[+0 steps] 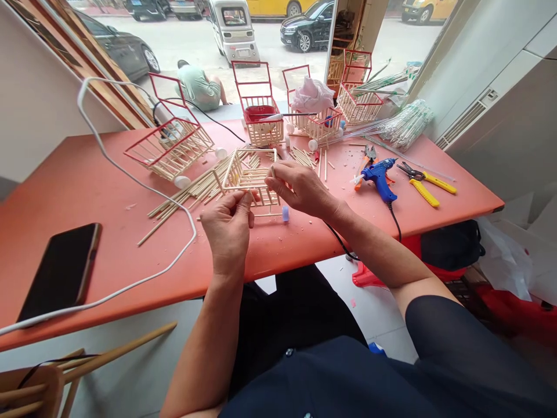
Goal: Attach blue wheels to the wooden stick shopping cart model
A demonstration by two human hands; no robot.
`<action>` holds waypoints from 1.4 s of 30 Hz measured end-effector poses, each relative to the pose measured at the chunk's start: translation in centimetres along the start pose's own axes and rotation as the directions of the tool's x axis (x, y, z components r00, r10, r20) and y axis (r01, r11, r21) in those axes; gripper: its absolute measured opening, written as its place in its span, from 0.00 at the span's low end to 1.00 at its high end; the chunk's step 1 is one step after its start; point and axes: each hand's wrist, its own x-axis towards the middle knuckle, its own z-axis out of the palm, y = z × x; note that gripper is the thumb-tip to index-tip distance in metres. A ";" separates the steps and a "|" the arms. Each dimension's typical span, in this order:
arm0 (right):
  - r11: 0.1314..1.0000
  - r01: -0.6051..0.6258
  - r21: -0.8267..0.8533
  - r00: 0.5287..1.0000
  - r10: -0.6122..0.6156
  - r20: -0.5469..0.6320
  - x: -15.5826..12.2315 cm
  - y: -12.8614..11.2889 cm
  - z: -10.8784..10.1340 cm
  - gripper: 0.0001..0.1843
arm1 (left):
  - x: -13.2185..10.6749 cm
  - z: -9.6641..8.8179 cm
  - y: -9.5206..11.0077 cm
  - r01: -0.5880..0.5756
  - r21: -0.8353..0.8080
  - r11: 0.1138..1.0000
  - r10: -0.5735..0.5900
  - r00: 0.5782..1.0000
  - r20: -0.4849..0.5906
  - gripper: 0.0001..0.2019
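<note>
Over the table's front part is a small basket frame (pixel 238 169) of pale wooden sticks, with slatted sides and an open top. My left hand (pixel 228 229) pinches its near rim between thumb and forefinger. At the frame's right corner, my right hand (pixel 300 188) is closed on a stick of the rim; its fingertips partly hide that spot. Just below the right hand stands a small pale-blue plastic cap (pixel 285 213). Loose wooden sticks (pixel 180 200) lie behind and left of the frame, and shorter cut pieces (pixel 302 155) lie behind the right hand.
Finished-looking stick carts with red rims (pixel 169 152) line the back. A blue glue gun (pixel 379 177), orange-handled pliers (pixel 368 159) and yellow-handled cutters (pixel 429 184) lie right. A phone (pixel 61 270) and white cable (pixel 143 184) occupy the left. Outside, a person (pixel 200 87) bends down.
</note>
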 end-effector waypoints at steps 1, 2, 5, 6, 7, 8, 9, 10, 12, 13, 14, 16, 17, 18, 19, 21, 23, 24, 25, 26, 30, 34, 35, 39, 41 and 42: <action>1.000 -0.003 -0.002 1.000 0.003 0.000 0.0 0.0 0.0 0.24 | 0.0 0.0 -0.1 0.013 -0.004 1.000 -0.013 1.000 -0.010 0.13; 1.000 -0.005 -0.003 1.000 0.005 0.000 0.0 -0.1 0.0 0.24 | -0.1 0.0 -0.1 0.027 -0.014 1.000 -0.027 0.999 -0.022 0.13; 1.000 -0.003 -0.013 1.000 0.003 -0.008 0.0 -0.1 0.1 0.24 | -0.2 0.0 -0.1 0.051 -0.059 0.997 -0.054 0.997 -0.046 0.13; 1.000 -0.003 -0.019 1.000 0.003 -0.010 0.0 0.0 0.1 0.24 | -0.1 0.0 -0.1 0.050 -0.072 0.996 -0.054 0.997 -0.046 0.13; 1.000 -0.002 -0.025 1.000 0.002 -0.011 0.0 0.0 0.2 0.23 | -0.1 0.0 0.0 0.046 -0.080 0.996 -0.050 0.998 -0.045 0.13; 1.000 -0.001 -0.029 1.000 0.001 -0.011 0.0 0.1 0.2 0.23 | -0.1 0.0 0.0 0.043 -0.089 0.995 -0.047 0.998 -0.041 0.13; 1.000 0.000 -0.030 1.000 0.000 -0.011 0.0 0.1 0.3 0.23 | 0.0 0.0 0.0 0.043 -0.100 0.994 -0.047 0.998 -0.035 0.13; 1.000 0.003 -0.029 1.000 -0.003 -0.009 0.0 0.2 0.3 0.23 | 0.0 0.1 0.1 0.047 -0.116 0.992 -0.051 0.998 -0.030 0.13; 1.000 0.006 -0.023 1.000 -0.007 -0.009 0.0 0.2 0.3 0.23 | 0.1 0.1 0.1 0.066 -0.169 0.983 -0.071 0.997 -0.021 0.14; 1.000 0.006 -0.021 1.000 -0.006 -0.008 0.0 0.2 0.3 0.24 | 0.1 0.1 0.1 0.081 -0.200 0.976 -0.087 0.996 -0.019 0.14; 1.000 0.004 -0.017 1.000 -0.004 -0.007 0.0 0.2 0.3 0.24 | 0.2 0.2 0.1 0.100 -0.231 0.968 -0.106 0.994 -0.015 0.15; 1.000 0.003 -0.009 1.000 -0.003 -0.004 0.0 0.2 0.2 0.23 | 0.3 0.2 0.0 0.139 -0.278 0.950 -0.144 0.990 0.000 0.16; 1.000 0.004 -0.005 1.000 -0.004 -0.002 0.0 0.1 0.2 0.23 | 0.3 0.1 0.0 0.158 -0.296 0.942 -0.162 0.987 0.012 0.16; 1.000 0.005 -0.004 1.000 -0.005 0.000 0.0 0.1 0.2 0.23 | 0.4 0.1 0.0 0.175 -0.310 0.935 -0.176 0.984 0.026 0.17; 1.000 0.003 -0.005 1.000 -0.003 0.003 0.1 0.2 0.2 0.23 | 0.5 0.1 0.0 0.191 -0.320 0.928 -0.188 0.981 0.041 0.18; 1.000 -0.001 -0.012 1.000 0.001 0.007 0.1 0.2 0.3 0.24 | 0.6 0.0 -0.1 0.211 -0.334 0.918 -0.202 0.977 0.063 0.19; 1.000 0.002 -0.020 1.000 -0.002 0.009 0.1 0.3 0.4 0.24 | 0.7 0.0 -0.2 0.222 -0.344 0.912 -0.210 0.975 0.073 0.19; 1.000 0.004 -0.024 1.000 -0.004 0.011 0.2 0.4 0.4 0.24 | 0.7 0.0 -0.3 0.224 -0.350 0.910 -0.211 0.975 0.075 0.19; 1.000 0.005 -0.030 1.000 -0.004 0.014 0.2 0.4 0.4 0.24 | 0.7 0.0 -0.4 0.226 -0.358 0.906 -0.212 0.974 0.077 0.19; 0.999 0.003 -0.037 1.000 -0.003 0.017 0.2 0.4 0.4 0.24 | 0.7 0.0 -0.4 0.227 -0.366 0.902 -0.213 0.974 0.079 0.18; 0.999 -0.005 -0.052 1.000 0.006 0.025 0.2 0.2 0.3 0.23 | 0.8 0.0 -0.6 0.254 -0.398 0.882 -0.232 0.967 0.103 0.16; 0.999 -0.004 -0.043 1.000 0.005 0.027 0.2 0.2 0.3 0.23 | 0.9 0.0 -0.6 0.280 -0.417 0.865 -0.253 0.960 0.120 0.16; 0.999 -0.006 -0.041 1.000 0.007 0.027 0.2 0.2 0.3 0.23 | 0.9 0.0 -0.5 0.280 -0.421 0.863 -0.253 0.960 0.119 0.17; 1.000 -0.002 -0.025 1.000 0.003 0.022 0.1 0.2 0.3 0.23 | 0.9 0.0 -0.3 0.272 -0.421 0.865 -0.247 0.962 0.114 0.18; 1.000 0.004 -0.018 1.000 -0.003 0.022 0.1 0.3 0.3 0.23 | 0.8 0.1 -0.3 0.261 -0.409 0.874 -0.238 0.965 0.107 0.18; 1.000 0.006 -0.016 1.000 -0.006 0.022 0.1 0.3 0.3 0.23 | 0.8 0.1 -0.3 0.254 -0.406 0.878 -0.232 0.967 0.102 0.17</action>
